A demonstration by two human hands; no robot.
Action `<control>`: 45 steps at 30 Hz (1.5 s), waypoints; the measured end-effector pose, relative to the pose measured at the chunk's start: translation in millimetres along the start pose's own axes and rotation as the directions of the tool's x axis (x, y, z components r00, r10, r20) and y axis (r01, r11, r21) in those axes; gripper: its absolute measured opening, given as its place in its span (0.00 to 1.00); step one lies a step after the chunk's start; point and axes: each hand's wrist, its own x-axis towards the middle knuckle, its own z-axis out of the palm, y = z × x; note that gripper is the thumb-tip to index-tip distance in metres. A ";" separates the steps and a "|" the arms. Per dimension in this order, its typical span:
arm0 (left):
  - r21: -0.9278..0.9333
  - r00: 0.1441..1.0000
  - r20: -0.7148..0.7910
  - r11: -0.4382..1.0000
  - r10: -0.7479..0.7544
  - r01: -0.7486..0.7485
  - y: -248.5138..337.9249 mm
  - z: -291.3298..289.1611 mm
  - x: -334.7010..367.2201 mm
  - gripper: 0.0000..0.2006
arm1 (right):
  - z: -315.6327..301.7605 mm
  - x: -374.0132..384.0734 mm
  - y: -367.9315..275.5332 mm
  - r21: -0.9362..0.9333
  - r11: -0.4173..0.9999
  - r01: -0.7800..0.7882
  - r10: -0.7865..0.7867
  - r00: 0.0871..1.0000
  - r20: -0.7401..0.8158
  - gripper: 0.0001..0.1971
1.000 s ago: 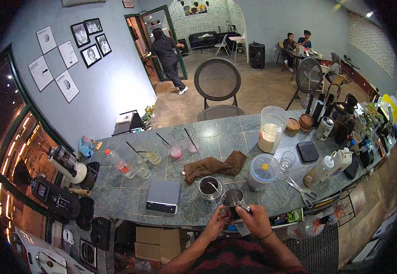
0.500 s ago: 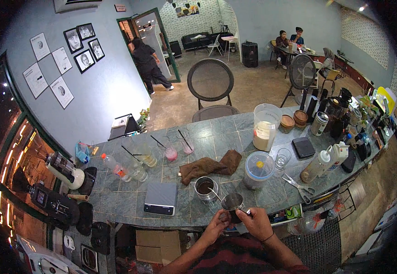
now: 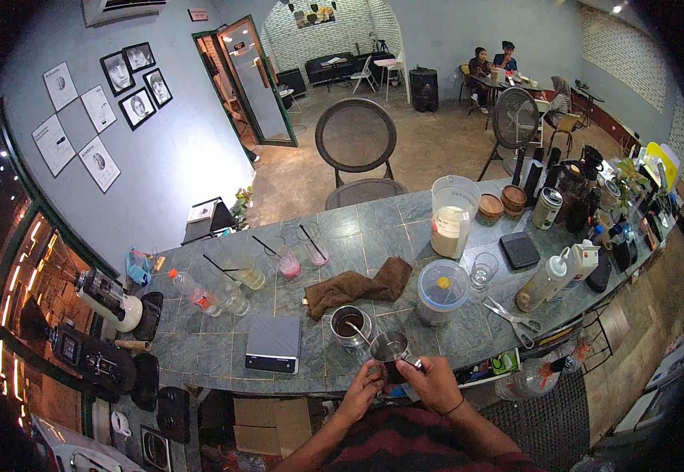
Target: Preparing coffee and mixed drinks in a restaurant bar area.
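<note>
A small metal gooseneck kettle [image 3: 390, 344] is held in front of me at the counter's near edge. My right hand [image 3: 435, 385] grips it at the handle side. Against its lower left side, the fingers of my left hand [image 3: 360, 391] are curled. Its thin spout reaches left over the mouth of a silver metal cup [image 3: 350, 340] with dark contents, standing on the counter. Whether liquid flows from the spout is too small to tell. Behind the cup lies a crumpled brown cloth [image 3: 358, 291]. Left of it sits a flat grey scale [image 3: 273, 338].
Right of the kettle stand a blue-lidded tub [image 3: 443, 293], a drinking glass [image 3: 483, 271], a large pitcher [image 3: 450, 228] and scissors [image 3: 515, 320]. Several glasses with straws and a plastic bottle [image 3: 192, 293] are at the left. Coffee grinders [image 3: 94, 354] line the left side. People sit at a far table.
My view has shifted slightly, and the kettle is a little closer to the metal cup. The person at the far door has gone through; only a foot shows by the doorway.
</note>
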 end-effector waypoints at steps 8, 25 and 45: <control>-0.035 1.000 0.028 0.999 -0.013 0.014 7.3 16.0 17.4 0.25 | -7.6 7.2 4.5 -0.053 0.997 0.064 -0.068 0.995 -0.072 0.22; -0.059 0.998 0.040 0.998 0.040 -0.038 6.3 4.8 2.3 0.26 | -9.6 7.4 -3.5 -0.031 0.999 0.019 -0.018 1.000 0.015 0.22; 0.014 1.000 0.003 1.000 -0.002 0.002 4.5 3.9 -6.5 0.27 | 1.0 -1.3 1.9 0.028 1.000 -0.006 0.006 1.000 0.000 0.19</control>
